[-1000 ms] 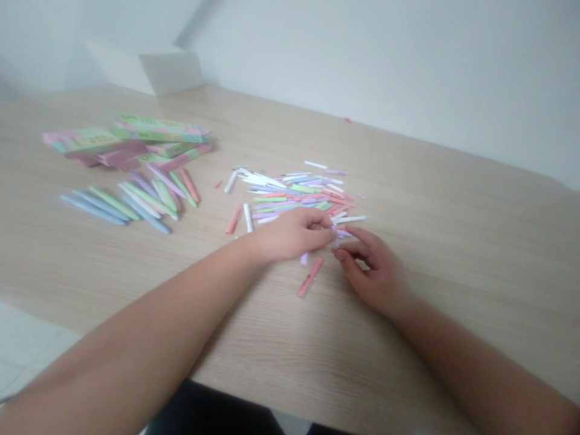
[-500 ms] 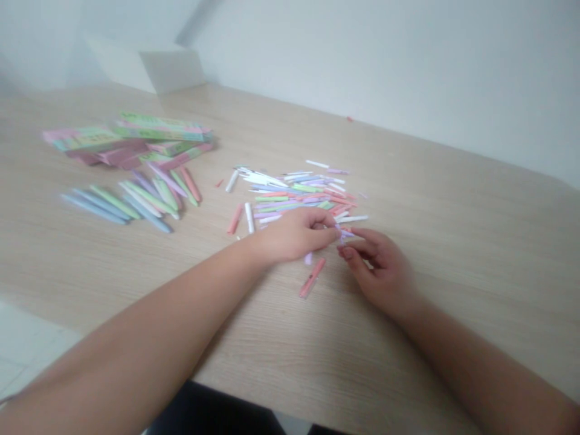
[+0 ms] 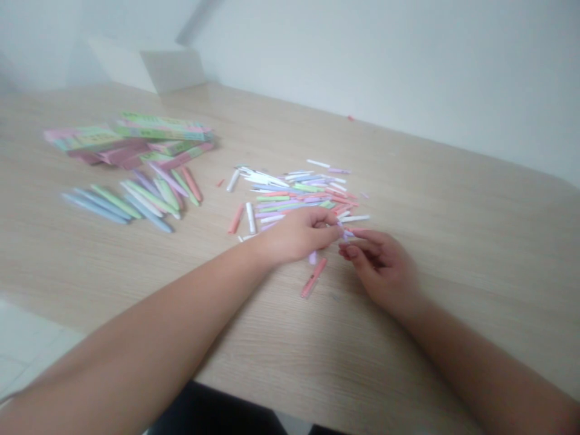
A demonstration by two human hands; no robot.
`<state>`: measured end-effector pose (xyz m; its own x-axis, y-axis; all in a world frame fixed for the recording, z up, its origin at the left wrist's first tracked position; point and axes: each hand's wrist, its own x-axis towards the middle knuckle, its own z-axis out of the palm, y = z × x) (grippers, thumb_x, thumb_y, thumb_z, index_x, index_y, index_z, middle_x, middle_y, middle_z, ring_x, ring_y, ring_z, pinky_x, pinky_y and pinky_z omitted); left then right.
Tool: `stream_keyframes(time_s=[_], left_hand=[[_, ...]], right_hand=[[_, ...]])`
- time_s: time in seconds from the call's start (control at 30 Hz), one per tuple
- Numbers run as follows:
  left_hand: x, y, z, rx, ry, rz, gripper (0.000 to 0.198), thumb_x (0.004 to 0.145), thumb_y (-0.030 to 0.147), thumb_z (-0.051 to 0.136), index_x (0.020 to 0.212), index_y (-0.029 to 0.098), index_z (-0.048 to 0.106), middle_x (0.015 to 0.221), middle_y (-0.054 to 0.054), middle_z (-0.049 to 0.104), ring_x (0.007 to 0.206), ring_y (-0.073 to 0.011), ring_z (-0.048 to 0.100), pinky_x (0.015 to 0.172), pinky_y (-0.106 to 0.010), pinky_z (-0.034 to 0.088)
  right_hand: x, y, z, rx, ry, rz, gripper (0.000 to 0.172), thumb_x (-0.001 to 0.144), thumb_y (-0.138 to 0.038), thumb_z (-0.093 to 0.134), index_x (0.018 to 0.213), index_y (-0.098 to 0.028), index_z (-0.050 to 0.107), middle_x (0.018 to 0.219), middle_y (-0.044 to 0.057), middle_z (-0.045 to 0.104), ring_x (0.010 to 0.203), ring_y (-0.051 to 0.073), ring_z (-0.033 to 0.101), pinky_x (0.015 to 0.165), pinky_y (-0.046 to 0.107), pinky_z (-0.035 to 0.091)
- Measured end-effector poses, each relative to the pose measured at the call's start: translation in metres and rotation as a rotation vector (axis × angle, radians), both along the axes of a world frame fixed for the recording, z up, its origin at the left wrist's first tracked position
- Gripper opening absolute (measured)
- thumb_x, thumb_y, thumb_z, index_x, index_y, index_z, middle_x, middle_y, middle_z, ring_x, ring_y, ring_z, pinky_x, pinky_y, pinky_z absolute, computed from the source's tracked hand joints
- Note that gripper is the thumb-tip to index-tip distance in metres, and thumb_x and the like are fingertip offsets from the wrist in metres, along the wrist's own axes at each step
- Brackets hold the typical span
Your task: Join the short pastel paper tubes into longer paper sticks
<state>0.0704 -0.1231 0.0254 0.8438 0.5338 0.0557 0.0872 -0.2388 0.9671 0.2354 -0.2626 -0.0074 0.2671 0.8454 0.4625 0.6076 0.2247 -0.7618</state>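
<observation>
Left hand: the left hand [image 3: 299, 238] is palm-down at the near edge of the pile, its thumb and forefinger pinching a small purple pen part [image 3: 346, 234].
Right hand: the right hand [image 3: 387, 266] is curled, thumb and forefinger parted and pointing toward nine o'clock; the forefinger tip is right by the purple pen part, but blur hides whether these fingers pinch it.
Purple pen part: between the two hands, just above the bench [image 3: 475, 205]; take it as the clock's centre for every direction below.
Coral pen piece: at seven o'clock, a coral piece with a clear edge [image 3: 313, 278] lies slanted on the bench, near both hands.
Second purple piece: at eight o'clock, a purple stub [image 3: 312, 258] shows just below the left hand.
Pile: toward ten o'clock, white, purple, green, blue and coral pen parts [image 3: 299, 193] lie heaped, partly behind the left hand.
Loose tubes: at nine o'clock, a coral tube [image 3: 236, 219] and a white tube [image 3: 251, 218] lie side by side, apart.
Pens: also near nine o'clock, farther out, pastel pens [image 3: 109, 202] lie in a loose cluster.
Boxes: at ten o'clock, pink-and-green boxes [image 3: 165, 130] are stacked untidily behind the pens.
Red scrap: at twelve o'clock, a tiny red scrap [image 3: 351, 118] lies by the wall [image 3: 408, 66].
</observation>
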Motion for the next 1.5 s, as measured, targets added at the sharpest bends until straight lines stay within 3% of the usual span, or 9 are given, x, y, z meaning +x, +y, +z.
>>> stream_keyframes(time_s=[0.7, 0.93, 1.27, 1.5], left_hand=[[0.002, -0.002, -0.002, -0.050, -0.058, 0.001, 0.022, 0.087, 0.040, 0.063, 0.083, 0.018, 0.061, 0.068, 0.004, 0.054, 0.059, -0.0080, 0.048, 0.055, -0.022, 0.033], [0.000, 0.000, 0.000, 0.064, 0.028, 0.022, 0.020, 0.085, 0.037, 0.061, 0.078, 0.019, 0.056, 0.066, 0.004, 0.054, 0.059, -0.0094, 0.048, 0.055, -0.024, 0.032], [-0.007, 0.003, 0.006, 0.251, 0.040, -0.043, 0.018, 0.087, 0.032, 0.055, 0.075, 0.019, 0.057, 0.065, 0.005, 0.051, 0.063, -0.0110, 0.047, 0.057, -0.026, 0.031], [-0.011, 0.004, 0.010, 0.334, 0.094, -0.051, 0.018, 0.087, 0.033, 0.053, 0.077, 0.019, 0.059, 0.065, 0.004, 0.051, 0.063, -0.0117, 0.047, 0.058, -0.026, 0.031]], right_hand=[[0.001, 0.000, 0.001, -0.011, 0.104, 0.014, 0.025, 0.092, -0.038, 0.071, 0.112, -0.025, 0.064, 0.093, 0.005, 0.080, 0.080, 0.020, 0.078, 0.063, 0.029, 0.063], [0.002, 0.001, 0.002, -0.029, 0.099, 0.027, 0.019, 0.093, -0.038, 0.069, 0.107, -0.025, 0.067, 0.092, 0.005, 0.079, 0.082, 0.019, 0.076, 0.067, 0.031, 0.063], [0.007, -0.002, 0.002, -0.088, 0.052, 0.085, 0.014, 0.096, -0.034, 0.066, 0.107, -0.026, 0.069, 0.092, 0.004, 0.074, 0.083, 0.018, 0.071, 0.075, 0.033, 0.059], [0.009, 0.000, 0.000, -0.087, 0.090, 0.077, 0.011, 0.095, -0.032, 0.067, 0.104, -0.027, 0.070, 0.091, 0.003, 0.074, 0.081, 0.018, 0.070, 0.070, 0.030, 0.057]])
